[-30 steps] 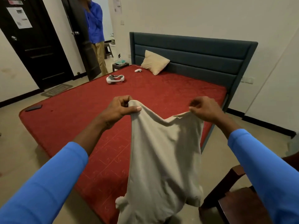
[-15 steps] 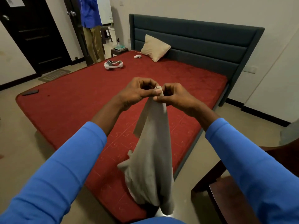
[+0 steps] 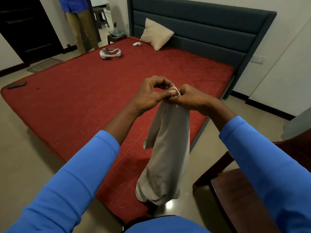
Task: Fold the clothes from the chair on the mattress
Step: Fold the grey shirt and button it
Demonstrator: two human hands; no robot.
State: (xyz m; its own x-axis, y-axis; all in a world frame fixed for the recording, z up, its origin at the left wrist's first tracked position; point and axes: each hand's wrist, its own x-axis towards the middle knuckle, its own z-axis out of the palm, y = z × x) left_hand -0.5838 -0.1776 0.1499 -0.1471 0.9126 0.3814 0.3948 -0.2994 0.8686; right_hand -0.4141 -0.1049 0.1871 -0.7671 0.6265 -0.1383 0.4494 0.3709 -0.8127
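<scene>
Where the hands meet: left hand point(image 3: 151, 94) and right hand point(image 3: 193, 99), close together, both pinch the top of the beige garment point(image 3: 168, 148).
Garment: hangs below them, over the near right corner of the red mattress point(image 3: 84, 101).

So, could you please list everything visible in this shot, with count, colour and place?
garment: 1, beige, hanging from both hands over the mattress's near edge
mattress: 1, red, centre of room
headboard: 1, dark blue-grey, far end of mattress
pillow: 1, beige, leaning on headboard
headset: 1, white-grey, on mattress, far left
controller: 1, white, on mattress beside pillow
phone: 1, dark, mattress's left corner
chair: 1, dark wood, lower right
door: 1, black, upper left
doormat: 1, grey, floor by door
second person: 1, blue shirt, tan trousers, standing by door
left hand: 1, blue sleeve, pinches garment's top
right hand: 1, blue sleeve, pinches garment's top
</scene>
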